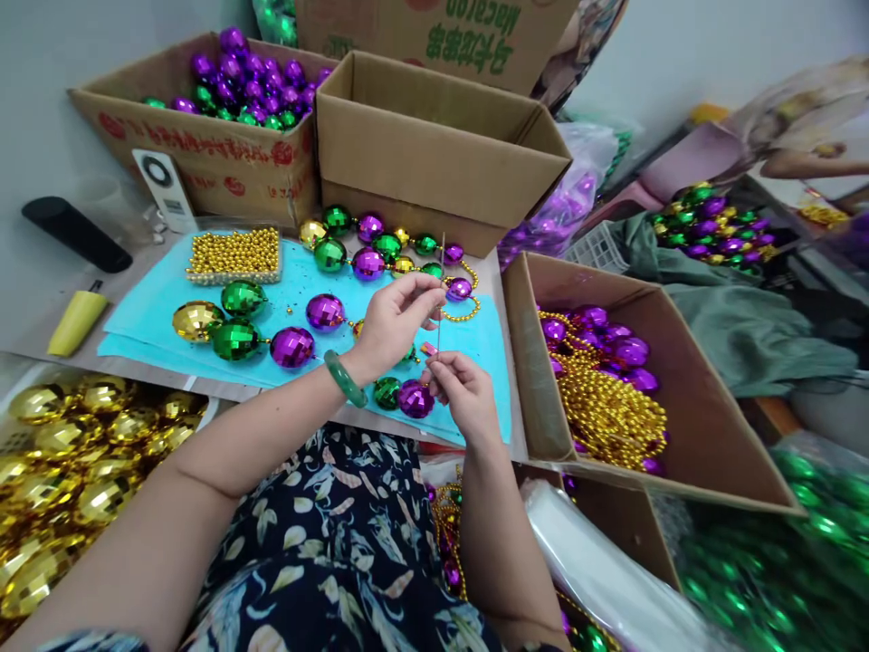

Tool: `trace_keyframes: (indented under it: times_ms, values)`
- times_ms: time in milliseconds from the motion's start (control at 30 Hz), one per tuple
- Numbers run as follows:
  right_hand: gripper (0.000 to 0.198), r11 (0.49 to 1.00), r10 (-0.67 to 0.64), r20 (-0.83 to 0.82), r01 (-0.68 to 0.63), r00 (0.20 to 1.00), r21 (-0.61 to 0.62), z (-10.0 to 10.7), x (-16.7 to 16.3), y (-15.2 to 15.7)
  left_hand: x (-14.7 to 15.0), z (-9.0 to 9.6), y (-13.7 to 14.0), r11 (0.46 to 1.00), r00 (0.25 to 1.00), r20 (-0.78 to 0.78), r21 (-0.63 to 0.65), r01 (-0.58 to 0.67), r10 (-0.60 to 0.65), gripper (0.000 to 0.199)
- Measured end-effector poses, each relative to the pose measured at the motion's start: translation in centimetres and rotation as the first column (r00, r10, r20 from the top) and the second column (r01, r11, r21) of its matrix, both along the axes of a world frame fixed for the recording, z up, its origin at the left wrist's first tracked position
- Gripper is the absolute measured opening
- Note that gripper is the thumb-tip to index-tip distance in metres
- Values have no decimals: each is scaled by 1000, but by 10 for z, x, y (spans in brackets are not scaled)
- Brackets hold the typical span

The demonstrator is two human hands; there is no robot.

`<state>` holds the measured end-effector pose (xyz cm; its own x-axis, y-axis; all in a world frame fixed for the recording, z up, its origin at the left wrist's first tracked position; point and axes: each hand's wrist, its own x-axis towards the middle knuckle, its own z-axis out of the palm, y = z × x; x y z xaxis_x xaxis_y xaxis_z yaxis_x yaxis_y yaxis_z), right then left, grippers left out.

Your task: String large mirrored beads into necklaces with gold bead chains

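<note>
My left hand (405, 312), with a green bangle at the wrist, pinches a long thin needle (439, 330) that stands nearly upright. Its upper end sticks out above my fingers. Just below, my right hand (463, 385) is closed at the needle's lower end; any thread there is too fine to make out. Under my hands lies a blue cloth (489, 380) with strung beads. A purple ball bead (415, 398) and a green one (386, 393) rest beside my right fingers. Further left are large purple beads (292, 348), green beads (235, 340) and a gold bead (196, 320).
A clear tray (234, 276) of small gold beads sits on the cloth. Behind stand a box of purple and green balls (224, 167) and another cardboard box (434, 149). At right is a box (685, 389) holding bead strings; gold balls (101, 435) fill a container at lower left.
</note>
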<state>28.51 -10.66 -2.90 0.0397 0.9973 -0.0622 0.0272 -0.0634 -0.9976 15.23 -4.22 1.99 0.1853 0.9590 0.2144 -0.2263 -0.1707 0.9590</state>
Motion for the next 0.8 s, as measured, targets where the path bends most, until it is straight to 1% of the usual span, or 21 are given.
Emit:
trace_keyframes:
  times_ms: [67, 133, 167, 200, 233, 300, 367, 433, 500, 567, 600, 667, 733, 800]
  values:
    - [16, 996, -87, -51, 87, 995, -3, 4, 3, -1, -1, -11, -7, 998, 996, -73, 48, 45, -41, 29]
    - [16, 990, -141, -105, 142, 984, 2, 9, 5, -2, -2, -27, -22, 983, 959, -264, 119, 139, -104, 50]
    - [16, 988, -149, -133, 151, 980, 4, 11, 5, -4, -3, -36, -31, 969, 915, -384, 157, 193, -120, 59]
    - [15, 989, -145, -165, 148, 976, 7, 14, 4, -6, -4, -45, -40, 952, 861, -496, 196, 235, -110, 65]
    - [15, 991, -132, -199, 137, 971, 12, 17, 1, -8, -6, -53, -48, 936, 806, -587, 238, 259, -74, 70]
    - [13, 995, -86, -268, 98, 960, 32, 24, -5, -15, -9, -68, -62, 914, 719, -694, 314, 256, 37, 69]
    - [11, 994, -57, -323, 84, 945, 70, 33, -9, -23, -13, -79, -70, 907, 666, -733, 363, 215, 135, 57]
    - [8, 982, -82, -350, 135, 933, 132, 43, -8, -28, -21, -86, -73, 893, 621, -753, 409, 186, 216, 45]
    - [7, 944, -175, -363, 261, 915, 203, 50, 2, -29, -33, -93, -75, 860, 561, -771, 474, 191, 301, 40]
    - [8, 878, -305, -355, 405, 884, 254, 52, 15, -27, -50, -100, -78, 810, 476, -783, 546, 214, 401, 40]
    - [10, 845, -370, -342, 466, 864, 262, 50, 21, -26, -60, -104, -80, 787, 429, -782, 576, 222, 452, 40]
    - [13, 798, -480, -298, 552, 825, 242, 43, 28, -25, -82, -114, -85, 752, 330, -767, 627, 203, 550, 43]
    - [13, 777, -555, -240, 600, 796, 192, 33, 28, -26, -107, -123, -90, 732, 231, -741, 667, 139, 631, 45]
    - [12, 769, -594, -193, 621, 781, 148, 22, 26, -30, -133, -130, -94, 731, 141, -731, 679, 65, 667, 48]
